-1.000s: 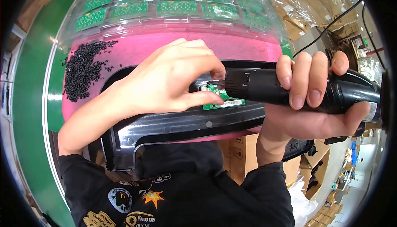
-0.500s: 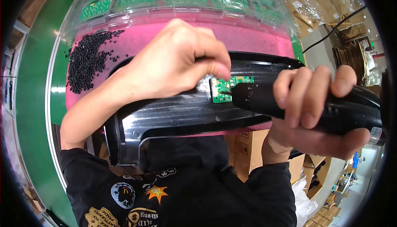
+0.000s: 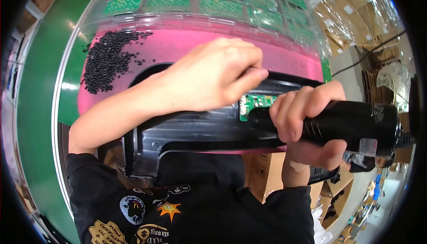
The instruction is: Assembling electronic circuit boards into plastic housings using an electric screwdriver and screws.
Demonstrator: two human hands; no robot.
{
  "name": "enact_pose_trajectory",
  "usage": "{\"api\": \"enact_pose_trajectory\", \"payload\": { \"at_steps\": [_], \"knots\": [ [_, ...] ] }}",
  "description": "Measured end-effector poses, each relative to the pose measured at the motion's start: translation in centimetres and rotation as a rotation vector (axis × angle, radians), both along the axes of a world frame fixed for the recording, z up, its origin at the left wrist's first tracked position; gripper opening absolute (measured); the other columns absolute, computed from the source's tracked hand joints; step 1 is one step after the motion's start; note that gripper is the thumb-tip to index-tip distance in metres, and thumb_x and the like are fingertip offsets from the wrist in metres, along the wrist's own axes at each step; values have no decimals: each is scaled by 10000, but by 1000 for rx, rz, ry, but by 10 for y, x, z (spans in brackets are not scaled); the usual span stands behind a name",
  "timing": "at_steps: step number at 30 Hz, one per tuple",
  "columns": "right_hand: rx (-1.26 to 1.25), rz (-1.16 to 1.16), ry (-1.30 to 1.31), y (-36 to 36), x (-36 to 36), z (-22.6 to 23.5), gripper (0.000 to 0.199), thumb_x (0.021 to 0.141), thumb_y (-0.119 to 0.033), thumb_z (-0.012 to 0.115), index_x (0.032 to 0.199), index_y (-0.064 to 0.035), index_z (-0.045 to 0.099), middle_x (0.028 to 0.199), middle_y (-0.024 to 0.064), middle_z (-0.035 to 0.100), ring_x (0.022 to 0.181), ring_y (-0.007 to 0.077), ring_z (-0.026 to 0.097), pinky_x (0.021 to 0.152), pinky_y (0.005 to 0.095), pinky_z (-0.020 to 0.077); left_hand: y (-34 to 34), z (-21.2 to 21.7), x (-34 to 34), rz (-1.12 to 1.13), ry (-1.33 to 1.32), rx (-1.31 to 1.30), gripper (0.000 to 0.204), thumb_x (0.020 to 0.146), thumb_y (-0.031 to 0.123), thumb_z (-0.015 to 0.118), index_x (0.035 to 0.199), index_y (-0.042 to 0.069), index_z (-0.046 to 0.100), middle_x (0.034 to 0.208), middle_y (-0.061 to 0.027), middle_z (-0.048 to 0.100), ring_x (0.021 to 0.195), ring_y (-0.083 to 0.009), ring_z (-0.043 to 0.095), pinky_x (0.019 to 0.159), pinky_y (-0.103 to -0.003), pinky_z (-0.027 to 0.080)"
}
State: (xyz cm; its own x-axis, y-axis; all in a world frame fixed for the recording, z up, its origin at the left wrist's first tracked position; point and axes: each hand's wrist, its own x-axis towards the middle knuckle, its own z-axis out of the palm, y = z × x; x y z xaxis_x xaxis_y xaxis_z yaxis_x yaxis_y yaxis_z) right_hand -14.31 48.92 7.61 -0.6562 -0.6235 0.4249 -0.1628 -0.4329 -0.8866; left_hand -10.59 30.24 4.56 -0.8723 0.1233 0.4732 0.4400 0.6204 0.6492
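Right hand [image 3: 307,124] fingers wrapped tight around black electric screwdriver [image 3: 351,124], tip at green circuit board [image 3: 255,104] seated in black plastic housing [image 3: 195,130] on pink pad [image 3: 187,48]. Left hand [image 3: 213,77] fingers pinched closed just above board; can't tell what they grip. Black screws pile [image 3: 106,59] well left.

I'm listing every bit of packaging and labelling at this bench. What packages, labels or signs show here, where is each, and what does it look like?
Sticker: on the black power screwdriver in the right hand; small, pale, rectangular.
Clear blister trays: along the top, beyond the pink mat; transparent pockets holding green circuit boards.
Cardboard boxes: below the bench at lower right; brown, with dark printing.
No screens visible.
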Motion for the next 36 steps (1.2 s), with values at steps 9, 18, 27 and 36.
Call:
{"api": "enact_pose_trajectory", "payload": {
  "at_steps": [9,18,27,36],
  "knots": [
    [11,139,27,-11,-4,-3,573,806,-549,711,942,-60,446,581,0,486,437,92,428,451,240,354,1,-7,1,-74,-27,-109,130,860,131,634,888,9,602,855,-125,604,888,-335,562,775,-440,456],
    [-264,-25,120,0,-4,-2,559,829,-592,628,974,-81,456,584,-33,459,433,88,421,493,251,363,-2,-4,5,-233,-104,-332,179,784,186,719,884,58,644,851,-58,628,908,-246,572,782,-378,420],
    [-459,-14,91,13,-7,22,496,833,-538,646,983,-106,456,608,-32,471,471,78,455,560,251,372,0,-3,5,-278,103,-83,135,807,147,704,888,63,636,881,-37,639,874,-223,589,745,-349,419],
    [-270,-26,87,54,-41,17,563,878,-521,589,1074,-5,480,622,52,493,481,146,451,496,283,365,29,83,75,-16,632,-569,340,524,257,606,827,103,606,815,-116,634,678,-277,566,565,-379,452]
  ]
}}
